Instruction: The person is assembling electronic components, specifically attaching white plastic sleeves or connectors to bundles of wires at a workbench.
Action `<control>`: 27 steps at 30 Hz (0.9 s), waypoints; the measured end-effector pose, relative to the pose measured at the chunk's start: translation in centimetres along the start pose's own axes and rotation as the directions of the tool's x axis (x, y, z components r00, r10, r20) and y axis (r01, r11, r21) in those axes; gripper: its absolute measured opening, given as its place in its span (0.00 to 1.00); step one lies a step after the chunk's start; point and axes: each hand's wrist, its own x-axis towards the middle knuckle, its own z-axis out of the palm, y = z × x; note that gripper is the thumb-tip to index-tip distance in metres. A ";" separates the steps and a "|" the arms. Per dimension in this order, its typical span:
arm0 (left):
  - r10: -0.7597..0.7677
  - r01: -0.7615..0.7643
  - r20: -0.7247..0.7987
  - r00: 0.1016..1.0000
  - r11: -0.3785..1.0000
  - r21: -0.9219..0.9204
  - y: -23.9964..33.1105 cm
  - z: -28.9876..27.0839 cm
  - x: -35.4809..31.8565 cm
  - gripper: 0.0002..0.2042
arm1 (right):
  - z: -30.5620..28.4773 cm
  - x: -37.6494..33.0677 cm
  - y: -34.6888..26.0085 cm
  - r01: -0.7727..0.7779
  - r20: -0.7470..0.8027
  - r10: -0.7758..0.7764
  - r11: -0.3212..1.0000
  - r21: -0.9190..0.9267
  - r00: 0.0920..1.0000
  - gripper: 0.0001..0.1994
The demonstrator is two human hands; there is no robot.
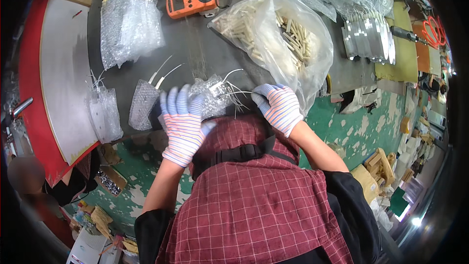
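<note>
At the near edge of the dark table lies a bubble-wrapped bundle [211, 99] with several thin white wires [238, 93] fanning out to its right. My left hand [183, 124], in a striped knit glove, rests at the bundle's left side with fingers stretched out and slightly blurred. To the right, my gloved right hand [279, 107] has thumb and forefinger pinched at the end of one white wire. Just left of my left hand lies a bubble-wrapped piece [143, 105] with two white-sleeved leads. What sits inside the wrap is hard to make out.
A clear plastic bag [312, 24] of cream-coloured tubes stands beyond my right hand. An orange meter [191, 2] lies at the back. Bubble-wrapped stacks [131, 29] stand back left, another wrapped piece [105, 115] far left, and flat metallic pieces [369, 39] at right.
</note>
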 end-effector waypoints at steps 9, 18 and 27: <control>0.195 -0.250 -0.190 0.962 0.911 -0.328 3.4 5.6 3.9 0.10 | -0.2 0.3 0.5 0.121 -0.029 -0.126 0.984 -0.134 0.992 0.06; 0.152 -0.216 -0.205 0.967 0.916 -0.337 3.9 5.9 4.3 0.07 | -4.6 6.0 10.8 -0.341 -0.177 0.332 0.940 -0.023 0.926 0.11; 0.111 -0.163 -0.185 0.976 0.939 -0.302 4.8 5.6 5.3 0.07 | -3.1 7.7 11.3 -0.376 -0.263 0.318 0.902 -0.211 0.911 0.12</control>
